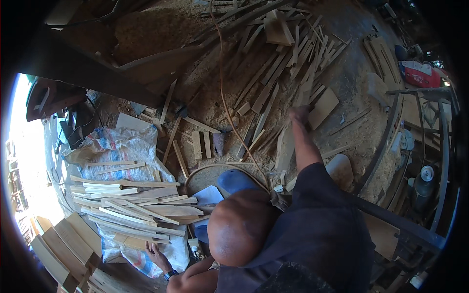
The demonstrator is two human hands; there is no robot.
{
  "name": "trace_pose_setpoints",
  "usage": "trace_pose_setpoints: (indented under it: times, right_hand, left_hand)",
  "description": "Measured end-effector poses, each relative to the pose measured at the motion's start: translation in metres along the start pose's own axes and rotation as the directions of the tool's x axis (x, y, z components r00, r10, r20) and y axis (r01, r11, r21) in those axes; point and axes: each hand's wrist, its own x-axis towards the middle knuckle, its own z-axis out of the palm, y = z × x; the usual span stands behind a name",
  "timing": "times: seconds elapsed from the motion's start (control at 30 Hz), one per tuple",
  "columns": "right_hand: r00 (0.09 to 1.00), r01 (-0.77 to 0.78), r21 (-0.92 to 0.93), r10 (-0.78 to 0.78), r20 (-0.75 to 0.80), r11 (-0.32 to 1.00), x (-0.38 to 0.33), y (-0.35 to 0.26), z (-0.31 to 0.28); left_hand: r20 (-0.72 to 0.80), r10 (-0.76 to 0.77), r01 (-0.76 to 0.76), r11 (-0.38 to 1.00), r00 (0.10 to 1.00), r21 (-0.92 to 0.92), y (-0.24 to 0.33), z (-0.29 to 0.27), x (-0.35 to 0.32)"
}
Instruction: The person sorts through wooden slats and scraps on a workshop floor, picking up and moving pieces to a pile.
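Note:
My left hand (157, 257), with a dark watch on its wrist, is low in the view with its fingers apart. It lies beside the near end of a stack of pale wooden strips (141, 211), and nothing shows in it. The strips rest on a white woven sack (119, 146) with blue and red marks. My right arm stretches forward, and my right hand (299, 115) is down among wood offcuts. A pale flat board (324, 107) lies just right of that hand, and a long board (285, 149) runs below it. The right fingers are too dark to make out.
Loose wooden sticks (278, 68) are heaped across the sawdust-covered floor ahead. A brown hose (222, 73) winds toward my knee. Wider boards (63, 249) are stacked at the lower left. On the right are a metal frame (442, 161) and a red container (420, 74).

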Motion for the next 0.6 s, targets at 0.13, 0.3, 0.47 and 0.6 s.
trace_pose_setpoints:
  times: [0.13,0.3,0.47,0.6]
  right_hand:
    - [0.996,0.021,0.038,-0.018,-0.084,0.999,0.023,-0.017,-0.050]
    - [0.903,0.415,0.550,-0.257,-0.343,0.724,0.086,-0.001,-0.093]
    - [0.907,0.306,0.921,-0.368,-0.204,0.242,-0.047,-0.039,-0.106]
    - [0.768,-0.068,0.998,-0.639,0.049,-0.004,-0.128,-0.078,-0.089]
  left_hand:
    - [-0.096,0.042,-0.041,0.999,0.995,0.016,0.014,0.000,-0.012]
    - [-0.062,0.023,-0.026,0.998,0.998,-0.048,0.001,0.019,-0.005]
    - [0.035,0.118,-0.120,0.991,0.992,0.058,0.061,0.021,0.009]
    - [0.173,0.177,-0.166,0.983,0.969,-0.076,0.109,0.039,0.021]
